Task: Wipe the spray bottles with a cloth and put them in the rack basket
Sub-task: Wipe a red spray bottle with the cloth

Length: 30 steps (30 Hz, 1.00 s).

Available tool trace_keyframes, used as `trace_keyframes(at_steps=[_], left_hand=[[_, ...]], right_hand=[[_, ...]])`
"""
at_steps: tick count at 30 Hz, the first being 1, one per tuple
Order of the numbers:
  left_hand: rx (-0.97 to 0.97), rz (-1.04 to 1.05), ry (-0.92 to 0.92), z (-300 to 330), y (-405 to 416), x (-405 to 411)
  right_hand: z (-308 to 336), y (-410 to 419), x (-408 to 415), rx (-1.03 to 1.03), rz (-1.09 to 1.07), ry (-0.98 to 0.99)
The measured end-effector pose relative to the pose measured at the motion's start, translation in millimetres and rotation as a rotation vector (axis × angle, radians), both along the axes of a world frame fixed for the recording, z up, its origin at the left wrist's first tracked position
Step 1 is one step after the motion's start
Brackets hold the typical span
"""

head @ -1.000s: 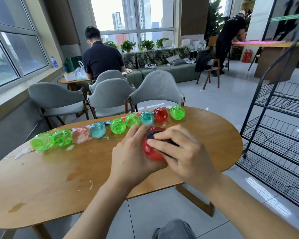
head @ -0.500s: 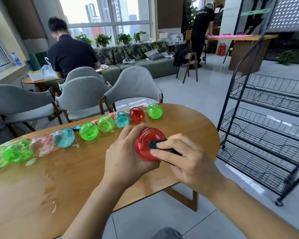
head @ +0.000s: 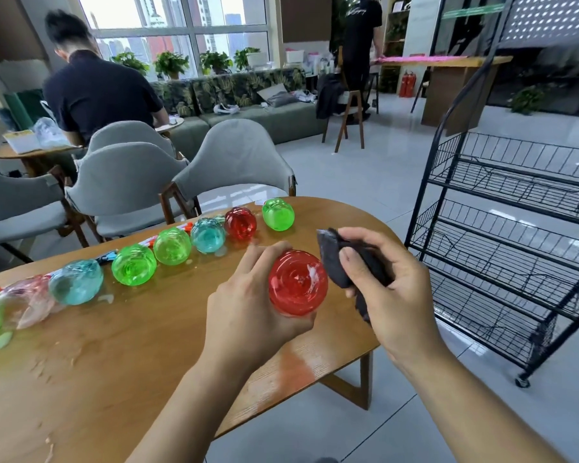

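Note:
My left hand [head: 248, 312] grips a red spray bottle [head: 298, 282] above the wooden table [head: 147, 345], its round base turned toward me. My right hand [head: 388, 292] holds a dark cloth [head: 335, 259] bunched in its fingers, just right of the bottle and apart from it. Several more bottles lie in a row along the table's far edge: green [head: 278, 214], red [head: 240, 223], teal [head: 208, 235], green [head: 172, 246], green [head: 133, 265], teal [head: 76, 281] and a pale pink one [head: 24, 302]. The black wire rack [head: 502, 248] with its baskets stands to the right.
Grey chairs [head: 234, 162] line the table's far side. A seated person [head: 94, 91] works at a small table behind them, and another stands at a counter at the back. Wet smears mark the tabletop at left. Tiled floor lies between table and rack.
My right hand has lifted the cloth off the bottle's base and moved right. The view has swung right, bringing the rack closer.

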<state>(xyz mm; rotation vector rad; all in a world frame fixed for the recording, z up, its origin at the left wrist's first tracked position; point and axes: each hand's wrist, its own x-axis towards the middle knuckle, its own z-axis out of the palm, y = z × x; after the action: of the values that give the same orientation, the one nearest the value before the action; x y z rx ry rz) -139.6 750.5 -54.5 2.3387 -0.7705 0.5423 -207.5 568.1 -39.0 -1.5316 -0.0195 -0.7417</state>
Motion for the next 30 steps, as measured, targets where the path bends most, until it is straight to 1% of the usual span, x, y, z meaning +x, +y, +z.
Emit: trace_keyframes(at_steps=[2, 4, 5, 6, 8, 10, 12, 13, 15, 18, 20, 21, 22, 23, 25, 26, 28, 30], left_hand=[[0.000, 0.001, -0.014, -1.1, -7.3, -0.9], [-0.007, 0.008, -0.030, -0.5, -11.1, -0.5], [-0.010, 0.014, -0.035, -0.1, -11.0, 0.6], [-0.019, 0.021, -0.032, -0.2, -9.5, 2.3], [-0.042, 0.041, -0.010, -0.8, -4.7, 6.6], [-0.052, 0.053, 0.007, -1.2, -2.7, 8.6], [-0.035, 0.052, 0.000, -1.7, -6.0, 7.7], [-0.030, 0.047, -0.007, -1.6, -9.4, 5.5], [-0.038, 0.028, -0.024, -1.5, -17.2, 0.4], [-0.064, 0.014, -0.056, 0.9, -24.7, -3.6], [-0.067, 0.026, -0.073, 3.1, -25.8, -3.3], [-0.066, 0.034, -0.079, 4.4, -25.1, -3.1], [-0.071, 0.035, -0.079, 5.5, -23.7, -2.9], [-0.083, 0.031, -0.077, 6.1, -22.4, -2.7], [-0.103, 0.026, -0.083, 6.6, -21.8, -3.5], [-0.106, 0.029, -0.091, 6.0, -22.5, -3.9], [-0.110, 0.016, -0.102, 4.0, -26.2, -4.3], [-0.117, -0.040, -0.094, 1.1, -31.7, -4.5]], right_hand=[[2.6, 4.0, 4.7, -0.248, -0.025, -0.068], [-2.6, 4.5, 9.0, -0.506, -0.125, -0.100], [-7.0, 2.7, 9.3, -0.573, -0.165, -0.095], [-11.7, -0.3, 8.0, -0.597, -0.181, -0.070], [-18.3, -8.5, 3.1, -0.565, -0.160, 0.031], [-20.0, -18.4, 0.4, -0.431, -0.137, 0.132], [-16.4, -25.9, 0.7, -0.263, -0.135, 0.155], [-12.9, -27.0, 1.0, -0.227, -0.134, 0.130], [-5.6, -23.5, 0.4, -0.260, -0.123, 0.051], [-1.8, -14.9, -3.7, -0.452, -0.108, -0.036], [-4.5, -13.4, -8.8, -0.581, -0.057, -0.003], [-5.2, -14.4, -11.8, -0.597, 0.006, 0.042], [-5.2, -16.6, -14.4, -0.575, 0.055, 0.080], [-5.0, -20.0, -16.2, -0.510, 0.061, 0.103], [-6.3, -31.1, -14.8, -0.318, -0.045, 0.132], [-5.7, -36.5, -12.0, -0.254, -0.107, 0.165], [-2.8, -43.4, -6.6, -0.238, -0.130, 0.267], [-3.2, -43.6, -4.0, -0.218, -0.037, 0.335]])
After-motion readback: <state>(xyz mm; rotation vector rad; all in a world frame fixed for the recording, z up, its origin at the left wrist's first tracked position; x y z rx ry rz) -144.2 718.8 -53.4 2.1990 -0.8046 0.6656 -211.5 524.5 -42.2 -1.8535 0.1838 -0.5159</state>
